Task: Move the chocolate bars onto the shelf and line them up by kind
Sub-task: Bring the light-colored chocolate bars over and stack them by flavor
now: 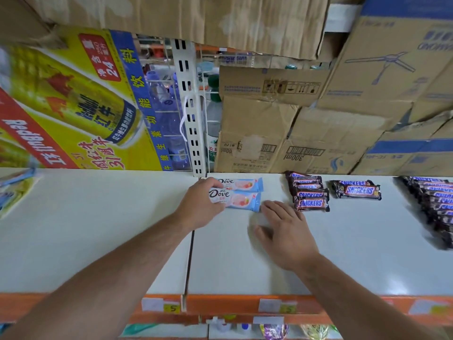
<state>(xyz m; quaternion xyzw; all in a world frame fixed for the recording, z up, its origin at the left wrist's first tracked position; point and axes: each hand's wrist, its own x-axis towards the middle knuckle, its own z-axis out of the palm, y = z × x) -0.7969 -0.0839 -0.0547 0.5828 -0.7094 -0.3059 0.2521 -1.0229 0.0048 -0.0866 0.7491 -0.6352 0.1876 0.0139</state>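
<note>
On the white shelf (343, 241), far side, I count two Dove bars (239, 195). My left hand (201, 207) has its fingers gripping the near one; right hand (286, 231) lies flat, fingers spread, beside it. Right of that: five stacked Snickers (309, 192), two more (356, 190), then a long row (434, 204). Cardboard boxes (294, 133) wall off the back.

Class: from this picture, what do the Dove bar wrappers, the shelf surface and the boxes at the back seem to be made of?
Dove bar wrappers: probably thin plastic film, glossy, with crimped ends.
Shelf surface: likely painted metal, smooth off-white, with a seam between panels.
Boxes: brown corrugated cardboard, matte, creased and dented, with printed markings.
</note>
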